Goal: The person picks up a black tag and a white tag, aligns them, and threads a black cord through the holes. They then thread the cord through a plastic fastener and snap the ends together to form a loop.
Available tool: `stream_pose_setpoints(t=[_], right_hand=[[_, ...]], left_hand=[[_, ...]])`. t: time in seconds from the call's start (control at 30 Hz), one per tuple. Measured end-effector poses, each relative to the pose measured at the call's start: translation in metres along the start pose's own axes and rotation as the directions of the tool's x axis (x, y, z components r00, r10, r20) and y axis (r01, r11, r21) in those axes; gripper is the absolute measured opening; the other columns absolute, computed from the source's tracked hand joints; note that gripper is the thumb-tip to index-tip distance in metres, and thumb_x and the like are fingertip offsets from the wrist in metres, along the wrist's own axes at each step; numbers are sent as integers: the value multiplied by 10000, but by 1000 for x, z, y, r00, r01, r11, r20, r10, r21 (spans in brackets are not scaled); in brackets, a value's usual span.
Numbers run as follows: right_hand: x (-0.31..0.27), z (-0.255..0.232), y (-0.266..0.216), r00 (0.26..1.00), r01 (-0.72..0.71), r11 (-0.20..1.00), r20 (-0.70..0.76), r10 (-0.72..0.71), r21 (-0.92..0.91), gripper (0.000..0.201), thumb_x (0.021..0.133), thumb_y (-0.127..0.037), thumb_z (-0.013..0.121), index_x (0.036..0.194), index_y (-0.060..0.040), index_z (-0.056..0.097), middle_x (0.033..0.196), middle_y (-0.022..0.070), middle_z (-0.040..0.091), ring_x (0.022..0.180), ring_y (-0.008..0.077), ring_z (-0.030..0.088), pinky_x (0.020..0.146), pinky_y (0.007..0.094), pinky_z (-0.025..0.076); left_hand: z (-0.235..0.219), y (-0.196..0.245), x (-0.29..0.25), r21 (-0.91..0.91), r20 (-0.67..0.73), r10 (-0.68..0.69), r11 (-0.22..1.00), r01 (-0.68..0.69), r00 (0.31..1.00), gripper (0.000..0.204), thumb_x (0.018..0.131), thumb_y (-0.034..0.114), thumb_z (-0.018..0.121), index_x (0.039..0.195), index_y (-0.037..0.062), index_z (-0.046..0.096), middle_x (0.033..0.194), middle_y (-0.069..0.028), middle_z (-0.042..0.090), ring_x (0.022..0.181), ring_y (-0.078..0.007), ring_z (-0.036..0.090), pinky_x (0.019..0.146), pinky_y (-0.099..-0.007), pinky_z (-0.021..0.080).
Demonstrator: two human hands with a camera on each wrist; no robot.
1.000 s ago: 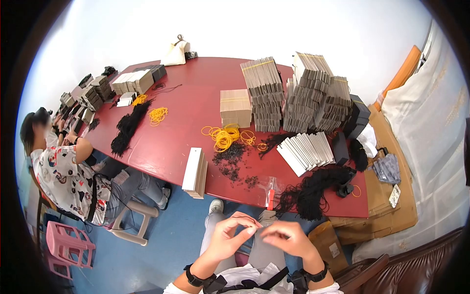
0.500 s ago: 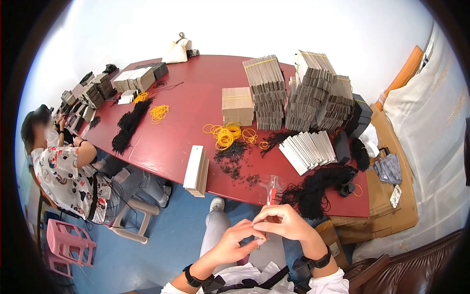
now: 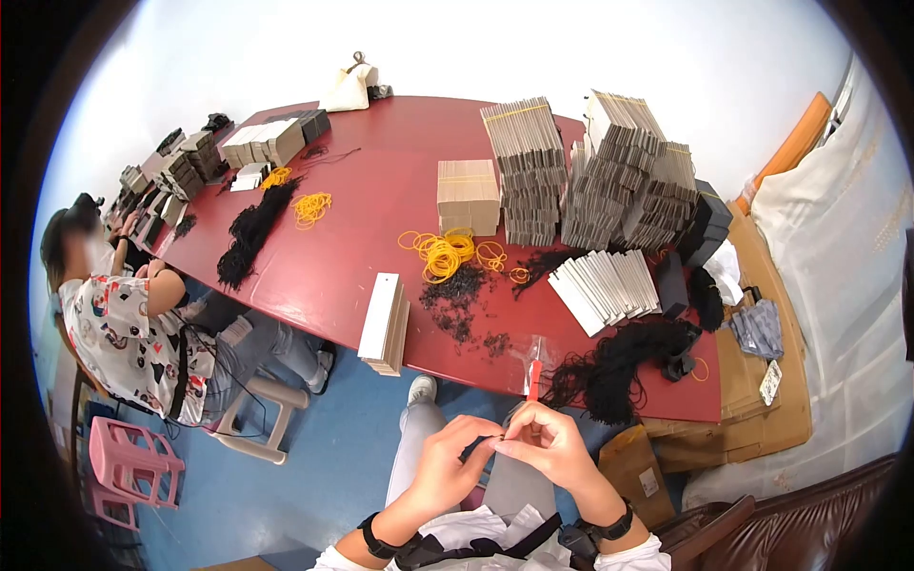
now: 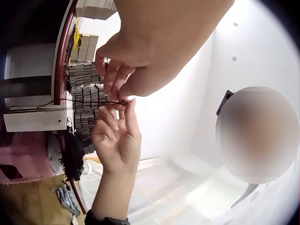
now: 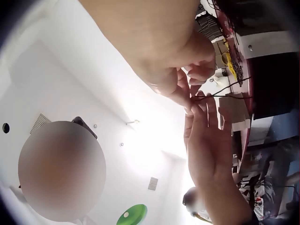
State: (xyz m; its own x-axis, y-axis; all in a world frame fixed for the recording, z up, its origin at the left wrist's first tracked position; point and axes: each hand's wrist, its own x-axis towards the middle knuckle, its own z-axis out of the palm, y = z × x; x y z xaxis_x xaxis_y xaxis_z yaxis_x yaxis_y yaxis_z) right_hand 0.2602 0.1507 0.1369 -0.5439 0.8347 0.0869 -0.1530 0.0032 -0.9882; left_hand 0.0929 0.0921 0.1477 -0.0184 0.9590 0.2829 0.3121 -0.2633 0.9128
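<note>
My left hand (image 3: 455, 459) and right hand (image 3: 547, 443) meet fingertip to fingertip over my lap. Between them they pinch a thin black cord (image 4: 108, 102), which shows as dark strands in both wrist views. In the left wrist view it runs sideways from the fingertips past a white stack of cards with a small hole (image 4: 35, 119). Thumb and index finger of the right hand (image 4: 119, 145) press together at the cord; the left hand (image 5: 211, 154) pinches close beside them. The exact spot where the cord is held is partly hidden by fingers.
On the red table (image 3: 381, 190) stand tall stacks of grey cards (image 3: 522, 171) and fanned white cards (image 3: 605, 290). Yellow rubber bands (image 3: 443, 257), small black bits (image 3: 457, 305) and black cord bundles (image 3: 614, 371) lie nearer. A white stack (image 3: 383, 324) stands at the front edge. Another person (image 3: 133, 324) sits left.
My hands were apart one second ago. Half a second ago the right hand had come over the left fingers; now it is slightly lower, with fingertips of both hands meeting at the cord.
</note>
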Motion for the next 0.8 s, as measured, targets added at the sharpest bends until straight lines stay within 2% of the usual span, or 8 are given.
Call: stream_pose_setpoints(t=[0.2, 0.33, 0.37, 0.4, 0.53, 0.63, 0.7, 0.8], right_hand=[[-3, 6, -5, 998, -62, 987, -9, 64, 148, 189, 834, -99, 743, 867, -58, 562, 808, -37, 538, 704, 24, 492, 621, 184, 403], [-6, 4, -3, 995, -104, 973, 29, 100, 207, 195, 844, -105, 732, 898, -66, 549, 806, -40, 532, 703, 27, 495, 630, 183, 404], [-7, 3, -7, 984, -176, 951, 73, 163, 254, 198, 848, -109, 728, 909, -67, 544, 805, -38, 528, 710, 28, 499, 615, 182, 406], [-8, 3, -10, 968, -249, 922, 119, 223, 297, 203, 852, -113, 724, 919, -68, 538, 803, -35, 525, 717, 29, 503, 601, 181, 408], [-11, 4, -15, 970, -238, 928, 124, 210, 287, 209, 850, -88, 719, 927, -65, 526, 813, -18, 538, 704, 29, 506, 551, 182, 410], [-15, 6, -21, 982, -188, 968, 55, 181, 167, 196, 845, -80, 720, 941, -44, 553, 823, -3, 564, 701, 49, 543, 538, 196, 445], [-17, 6, -24, 999, -37, 998, -8, 36, -52, 170, 847, -72, 713, 959, -17, 597, 867, 19, 611, 726, 78, 598, 579, 211, 486], [-18, 0, -27, 1000, -17, 991, 2, 17, -135, 143, 858, -68, 697, 966, -4, 630, 906, 28, 639, 799, 94, 629, 602, 219, 501]], left_hand=[[7, -7, -7, -135, 16, -92, 986, 93, 996, 119, 845, -19, 633, 964, -12, 643, 904, -113, 659, 852, -218, 631, 760, -301, 486], [12, -15, -11, -413, 60, -105, 903, 121, 993, 82, 902, 12, 596, 972, -22, 622, 925, -88, 609, 874, -162, 578, 788, -284, 457], [13, -16, -12, -496, 75, -83, 861, 110, 994, 76, 921, 23, 581, 974, -23, 610, 933, -77, 585, 881, -149, 556, 799, -277, 445], [14, -17, -12, -496, 76, -85, 861, 111, 994, 76, 921, 23, 581, 974, -23, 610, 933, -77, 585, 881, -149, 556, 799, -277, 445], [16, -19, -13, -535, 102, -73, 837, 117, 992, 62, 936, 41, 567, 959, -15, 582, 923, -59, 536, 872, -135, 522, 799, -269, 425], [16, -19, -13, -529, 102, -69, 841, 113, 992, 69, 941, 53, 566, 951, -14, 576, 911, -54, 525, 861, -130, 512, 789, -264, 421], [16, -18, -12, -529, 105, -73, 840, 117, 992, 74, 944, 59, 563, 949, -14, 576, 908, -53, 523, 859, -129, 509, 787, -262, 419], [15, -17, -12, -522, 129, -68, 843, 126, 989, 84, 950, 69, 558, 946, -13, 576, 902, -56, 519, 859, -126, 505, 786, -257, 416]])
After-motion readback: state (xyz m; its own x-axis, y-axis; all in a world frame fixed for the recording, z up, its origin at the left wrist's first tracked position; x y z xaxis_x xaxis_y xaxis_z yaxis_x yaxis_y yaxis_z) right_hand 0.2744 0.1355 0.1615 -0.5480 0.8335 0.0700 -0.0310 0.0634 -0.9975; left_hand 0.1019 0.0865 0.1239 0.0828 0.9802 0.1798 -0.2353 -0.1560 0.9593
